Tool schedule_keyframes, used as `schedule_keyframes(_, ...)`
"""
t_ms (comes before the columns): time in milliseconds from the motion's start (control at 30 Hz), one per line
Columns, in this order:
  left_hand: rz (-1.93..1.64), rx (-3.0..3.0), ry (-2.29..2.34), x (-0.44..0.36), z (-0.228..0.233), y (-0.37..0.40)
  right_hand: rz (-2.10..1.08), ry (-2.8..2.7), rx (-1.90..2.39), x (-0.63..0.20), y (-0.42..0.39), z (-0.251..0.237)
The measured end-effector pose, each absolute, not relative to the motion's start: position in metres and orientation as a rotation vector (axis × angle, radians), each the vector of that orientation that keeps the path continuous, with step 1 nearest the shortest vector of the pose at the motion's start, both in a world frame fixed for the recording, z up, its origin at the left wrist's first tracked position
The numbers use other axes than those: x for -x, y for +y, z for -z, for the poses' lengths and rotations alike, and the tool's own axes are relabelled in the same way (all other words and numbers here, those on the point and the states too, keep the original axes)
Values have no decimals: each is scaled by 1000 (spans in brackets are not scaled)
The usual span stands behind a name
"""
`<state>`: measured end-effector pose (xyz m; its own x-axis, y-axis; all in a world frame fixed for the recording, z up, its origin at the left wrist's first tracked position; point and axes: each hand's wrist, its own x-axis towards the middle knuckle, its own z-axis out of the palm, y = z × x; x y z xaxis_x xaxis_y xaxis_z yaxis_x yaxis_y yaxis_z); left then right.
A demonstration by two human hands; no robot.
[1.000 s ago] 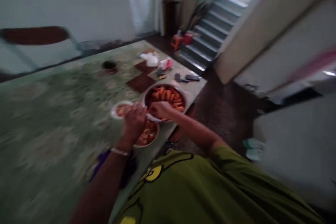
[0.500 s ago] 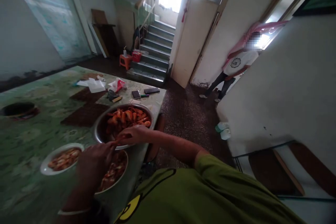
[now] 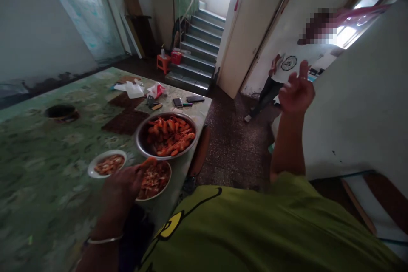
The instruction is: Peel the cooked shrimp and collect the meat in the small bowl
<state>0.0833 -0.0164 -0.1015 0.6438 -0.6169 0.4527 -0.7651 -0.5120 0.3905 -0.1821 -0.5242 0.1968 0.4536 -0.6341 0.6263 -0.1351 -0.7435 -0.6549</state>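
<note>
Left hand: the left hand [image 3: 119, 191] hung over the near bowl, fingers pinched on an orange shrimp [image 3: 148, 162] whose tip showed at about 1 o'clock from the knuckles; a thin bangle [image 3: 103, 240] ringed the wrist.
Right hand: the right hand [image 3: 296, 90] was raised off the table at 2 o'clock, fingers loosely spread and holding nothing.
Shrimp supply: the big metal bowl [image 3: 142, 146] of whole orange shrimp sat at 12 o'clock from the left hand, just beyond the near bowl.
Near bowl: the near bowl [image 3: 154, 180] with reddish pieces lay partly under the left hand; what the pieces were could not be told.
White bowl: the white bowl [image 3: 95, 165] with pale pieces stood at 11 o'clock, just beside the near bowl.
Table: the green patterned table [image 3: 47, 170] also carried phones [image 3: 186, 100] and crumpled wrappers [image 3: 140, 90] at its far end.
Other person: a person in a white shirt [image 3: 288, 66] stood by the doorway at 1 o'clock.
Doing it well: the pinch probably needed to stay firm over the bowls, so drips and bits would fall inside and not on the table.
</note>
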Motion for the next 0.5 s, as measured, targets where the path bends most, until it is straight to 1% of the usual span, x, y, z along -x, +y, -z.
schedule_keyframes(67, -327, -2325, -1080, -83, 103, -18, 1001, 670, 2345, 185, -483, -169)
schedule_keyframes(133, -308, -2354, -1081, -83, 105, -21, 726, 433, 2314, 179, -449, -145)
schedule_keyframes(200, -286, -2372, -1083, -84, 108, -23, 497, 153, 2108, 168, -427, -130)
schedule_keyframes(267, -253, -2367, -1075, -82, 111, -25, 350, 7, 1838, 158, -417, -124)
schedule_keyframes(367, -181, -2366, -1019, -76, 112, -27, 332, 81, 1563, 160, -417, -123)
schedule_keyframes(500, -75, -2370, -914, -67, 118, -27, 504, 359, 1487, 185, -434, -117)
